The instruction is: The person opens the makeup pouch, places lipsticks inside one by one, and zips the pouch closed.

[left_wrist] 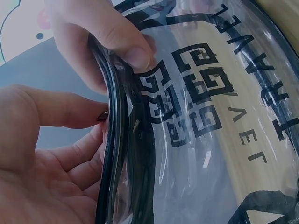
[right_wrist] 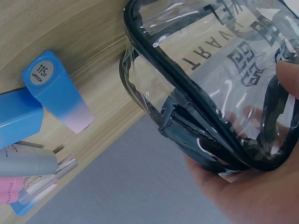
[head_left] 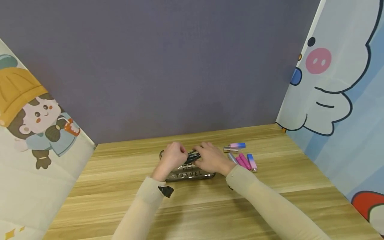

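Down close, two long pale sleeves (head_left: 276, 206) reach in from the bottom of the head view. A black strap (head_left: 166, 191) pokes out near the left cuff.

Next come the two hands. The left hand (head_left: 172, 156) has its thumb and finger close together. In the left wrist view they pinch a tiny dark zip pull (left_wrist: 103, 115) at the edge of a see-through bag. The right hand (head_left: 211, 158) holds the other part of that same edge, with its thumb on one side and its fingers bent round the other.

The see-through bag (head_left: 192, 176) is on the table, in the middle, right under both hands. It has black edges, black square shapes and the word TRAVEL on its front. I cannot tell how far the zip is open.

Just to the right of the bag is a little bunch of tubes. There is a silver tube (head_left: 232, 158), two bright pink tubes (head_left: 245, 161) side by side, and a blue and pink tube (head_left: 252, 162). Behind them lie a shiny clear tube (head_left: 230, 150) and one more blue and pink one. In the right wrist view, one blue end has a round label (right_wrist: 42, 73) that says 115 and LIPSTICK.

All this is on a wood table (head_left: 120, 200). Far back stands a plain grey wall (head_left: 180, 66).
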Available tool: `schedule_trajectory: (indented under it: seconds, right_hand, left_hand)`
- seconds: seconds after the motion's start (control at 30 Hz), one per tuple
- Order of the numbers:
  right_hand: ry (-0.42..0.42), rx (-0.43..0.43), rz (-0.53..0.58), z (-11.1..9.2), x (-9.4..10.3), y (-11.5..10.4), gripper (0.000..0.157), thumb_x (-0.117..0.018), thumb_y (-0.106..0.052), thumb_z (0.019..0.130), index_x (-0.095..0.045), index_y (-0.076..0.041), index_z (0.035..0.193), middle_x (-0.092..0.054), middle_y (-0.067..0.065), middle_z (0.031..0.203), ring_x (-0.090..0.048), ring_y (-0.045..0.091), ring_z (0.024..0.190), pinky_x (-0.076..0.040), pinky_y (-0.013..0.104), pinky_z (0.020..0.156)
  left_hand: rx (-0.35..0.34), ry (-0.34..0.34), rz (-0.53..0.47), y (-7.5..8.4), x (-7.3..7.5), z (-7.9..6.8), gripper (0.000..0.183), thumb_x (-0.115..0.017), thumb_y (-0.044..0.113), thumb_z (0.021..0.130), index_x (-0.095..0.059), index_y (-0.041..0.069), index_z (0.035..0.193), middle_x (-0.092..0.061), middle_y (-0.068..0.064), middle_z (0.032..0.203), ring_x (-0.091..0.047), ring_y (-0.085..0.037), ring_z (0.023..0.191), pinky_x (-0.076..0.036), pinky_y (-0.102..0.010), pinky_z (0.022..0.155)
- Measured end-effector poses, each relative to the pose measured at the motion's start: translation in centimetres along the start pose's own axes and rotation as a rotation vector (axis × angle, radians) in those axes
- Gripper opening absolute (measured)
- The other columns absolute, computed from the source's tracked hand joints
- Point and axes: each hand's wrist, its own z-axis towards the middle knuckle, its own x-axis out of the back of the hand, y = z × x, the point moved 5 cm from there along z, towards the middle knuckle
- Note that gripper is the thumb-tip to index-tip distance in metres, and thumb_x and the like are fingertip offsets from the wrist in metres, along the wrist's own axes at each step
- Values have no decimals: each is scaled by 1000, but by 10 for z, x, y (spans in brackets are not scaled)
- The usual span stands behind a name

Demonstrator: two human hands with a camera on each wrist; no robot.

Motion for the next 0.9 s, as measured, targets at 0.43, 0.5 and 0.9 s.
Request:
schedule_trajectory:
  seconds: [0.43, 0.5, 0.9]
  right_hand:
    - [16, 30, -5, 0, 0, -4, 56, -61, -47, 98, -57, -15, 143, -59, 5, 125, -54, 23, 114, -50, 43, 99]
    - [18, 25, -3, 0, 1, -4, 55, -63, -46, 98, -58, -15, 143, -59, 5, 125, -55, 24, 114, -50, 44, 99]
    - [29, 36, -10, -1, 3, -3, 57, -66, -44, 95, -58, -13, 142, -59, 7, 127, -55, 26, 115, -50, 45, 101]
  left_hand:
    - [6, -33, -40, 1, -3, -1, 19, -58, 9, 94, -70, 9, 79, -58, -2, 66, -45, -14, 51, -40, -28, 52]
    - [1, -33, -43, 1, -2, -1, 19, -58, 10, 95, -72, 8, 82, -60, -3, 68, -46, -14, 52, -41, -28, 52]
    - [-2, 0, -48, -3, 4, 0, 16, -62, 12, 96, -75, 4, 97, -70, -5, 89, -60, -18, 69, -51, -33, 63]
